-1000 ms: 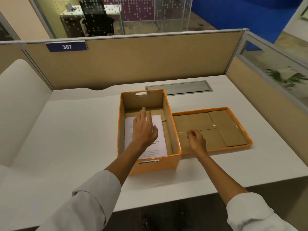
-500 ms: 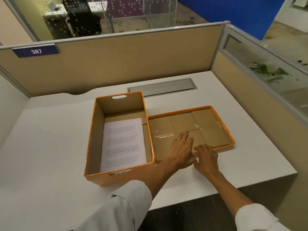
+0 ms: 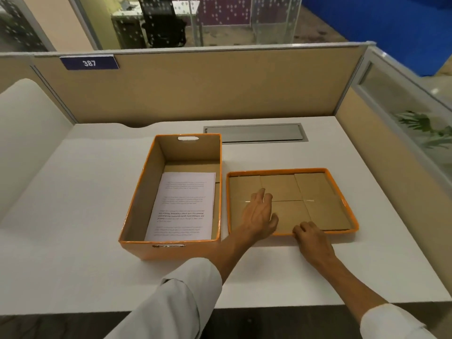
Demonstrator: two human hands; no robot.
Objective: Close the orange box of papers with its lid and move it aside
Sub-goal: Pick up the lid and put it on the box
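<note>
An open orange box stands on the white desk, with printed papers lying flat in its bottom. Its orange lid lies upside down just to the right, brown cardboard inside facing up. My left hand lies flat inside the lid near its left end, fingers spread. My right hand rests on the lid's near rim, fingers curled over the edge. The lid still sits flat on the desk.
A grey cable hatch is set into the white desk behind the lid. Tan partition walls close off the back and right side. The desk's front edge runs close below my forearms.
My left hand left the papers in the box and crossed right onto the lid. My right hand slid back from inside the lid to its near rim. The view shifted.
</note>
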